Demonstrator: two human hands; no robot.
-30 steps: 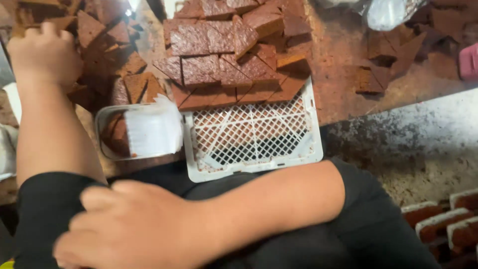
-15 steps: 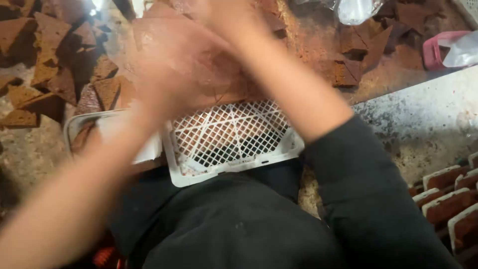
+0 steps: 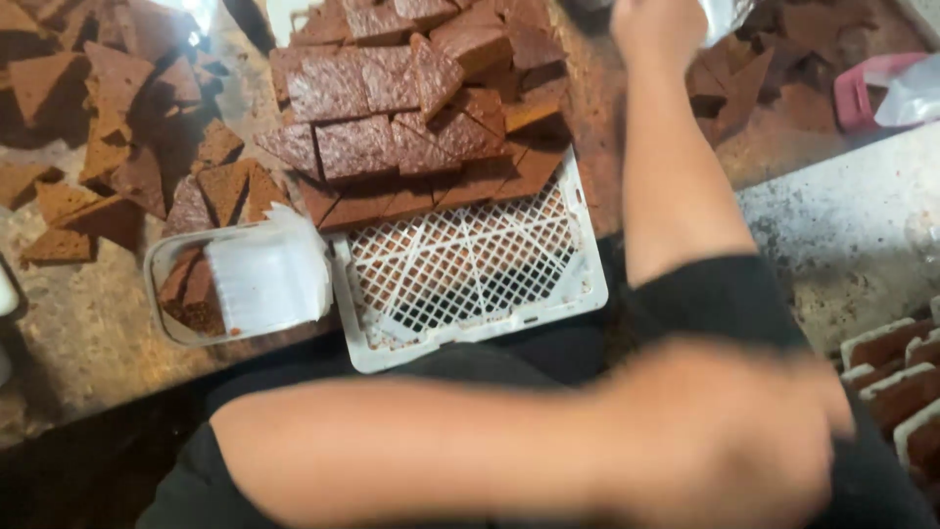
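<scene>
Left hand (image 3: 729,431) blurred in the foreground, low and to the right, crossing in front of the body; grip impossible to tell, nothing clearly held. Right hand (image 3: 666,24) stretched far forward at the top edge, partly cut off, touching a clear plastic bag (image 3: 729,15); whether closed on it cannot be told. Between the two hands and to their left, a white lattice crate (image 3: 470,279) on the worktop (image 3: 88,323), its far half stacked with brown cake slabs (image 3: 411,118). Further left of the crate, just beside it, a small clear tub (image 3: 235,284) with cake pieces inside. Beyond the tub, scattered triangular cake pieces (image 3: 108,147). Just right of the left hand, packed white trays (image 3: 896,372).
</scene>
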